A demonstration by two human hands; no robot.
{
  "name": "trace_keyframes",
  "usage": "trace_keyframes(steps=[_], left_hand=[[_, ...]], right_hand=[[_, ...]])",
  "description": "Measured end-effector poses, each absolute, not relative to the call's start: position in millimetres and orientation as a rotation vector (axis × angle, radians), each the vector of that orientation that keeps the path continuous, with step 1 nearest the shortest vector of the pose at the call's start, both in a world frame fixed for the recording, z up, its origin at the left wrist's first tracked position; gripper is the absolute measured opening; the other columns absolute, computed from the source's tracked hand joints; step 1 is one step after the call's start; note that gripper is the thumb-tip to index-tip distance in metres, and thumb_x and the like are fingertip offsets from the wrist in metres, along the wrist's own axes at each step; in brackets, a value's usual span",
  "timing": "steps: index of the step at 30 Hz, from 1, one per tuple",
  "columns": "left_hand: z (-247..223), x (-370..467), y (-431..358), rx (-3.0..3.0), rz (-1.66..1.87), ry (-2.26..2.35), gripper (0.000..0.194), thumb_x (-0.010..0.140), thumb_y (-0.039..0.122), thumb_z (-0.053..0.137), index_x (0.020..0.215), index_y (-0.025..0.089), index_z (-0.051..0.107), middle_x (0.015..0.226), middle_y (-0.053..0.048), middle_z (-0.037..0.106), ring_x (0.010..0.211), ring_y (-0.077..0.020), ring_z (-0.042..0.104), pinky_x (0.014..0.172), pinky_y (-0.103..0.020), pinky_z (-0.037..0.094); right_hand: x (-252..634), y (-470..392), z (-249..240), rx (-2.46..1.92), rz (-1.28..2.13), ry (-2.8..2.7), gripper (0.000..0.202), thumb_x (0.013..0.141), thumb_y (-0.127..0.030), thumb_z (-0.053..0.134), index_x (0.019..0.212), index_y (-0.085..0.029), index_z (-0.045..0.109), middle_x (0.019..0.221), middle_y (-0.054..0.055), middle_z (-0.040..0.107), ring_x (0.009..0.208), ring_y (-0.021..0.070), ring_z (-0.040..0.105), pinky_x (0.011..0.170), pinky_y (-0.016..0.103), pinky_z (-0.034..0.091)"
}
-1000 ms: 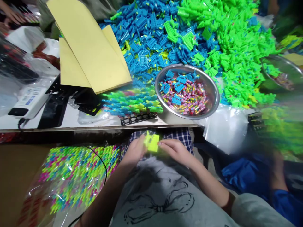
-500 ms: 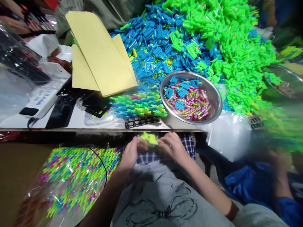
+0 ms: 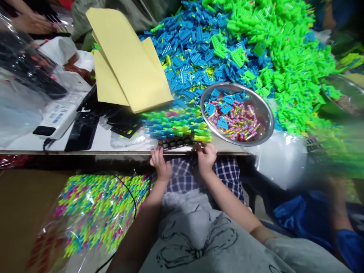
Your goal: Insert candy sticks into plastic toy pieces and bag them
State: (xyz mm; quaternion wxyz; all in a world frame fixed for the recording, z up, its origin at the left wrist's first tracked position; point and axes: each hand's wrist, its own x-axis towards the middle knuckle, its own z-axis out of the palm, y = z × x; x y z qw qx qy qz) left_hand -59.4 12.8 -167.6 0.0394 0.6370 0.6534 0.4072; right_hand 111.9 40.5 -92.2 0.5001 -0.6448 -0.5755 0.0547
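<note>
At the table's front edge stands a black rack with holes (image 3: pixel 178 143), filled with rows of blue, green and yellow plastic toy pieces (image 3: pixel 173 123). My left hand (image 3: pixel 161 163) is at the rack's left end, its curled fingertips against the black edge. My right hand (image 3: pixel 207 158) is closed at the right end, fingers just under a yellow toy piece (image 3: pixel 203 138) at the row's end. Its fingertips are partly hidden among the pieces. Right of the rack, a steel bowl (image 3: pixel 269 123) contains small pink and yellow sticks and several blue pieces.
Behind lies a big heap of blue pieces (image 3: pixel 187 41) and green pieces (image 3: pixel 295 64). Yellow card sheets (image 3: pixel 131 64), a black phone (image 3: pixel 82 131) and a white device (image 3: pixel 55 119) lie left. Clear bags (image 3: pixel 280 159) overhang the edge. A filled bag (image 3: pixel 105 212) sits lower left. Co-workers' hands show at the sides.
Both hands have moved up from the lap to the rack. The yellow piece they held between them is now at the rack's right end. The view has shifted slightly.
</note>
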Motion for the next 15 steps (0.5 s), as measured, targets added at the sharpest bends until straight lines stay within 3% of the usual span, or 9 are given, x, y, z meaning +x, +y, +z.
trace_keyframes(steps=[7, 15], left_hand=[[-192, -61, 20, 1.964, 1.251, 2.084, 0.055, 0.084, 0.040, 0.025, 0.124, 0.007, 0.044, 0.129, -0.021, 0.043, 0.131, -0.0305, 0.021, 0.101, -0.045, 0.017], [-204, -58, 19, 1.988, 1.201, 2.157, 0.056, 0.080, 0.044, 0.027, 0.115, 0.009, 0.054, 0.118, -0.020, 0.052, 0.126, -0.0314, 0.030, 0.099, -0.045, 0.019]], right_hand=[[99, 52, -102, -1.696, 0.034, -1.518, 0.034, 0.085, -0.038, 0.047, 0.062, -0.018, 0.062, 0.050, -0.003, 0.045, 0.062, 0.0142, 0.044, 0.064, 0.027, 0.028], [106, 48, -115, -1.708, -0.062, -1.599, 0.033, 0.086, -0.041, 0.045, 0.083, -0.017, 0.068, 0.057, 0.001, 0.054, 0.063, 0.0153, 0.046, 0.066, 0.028, 0.029]])
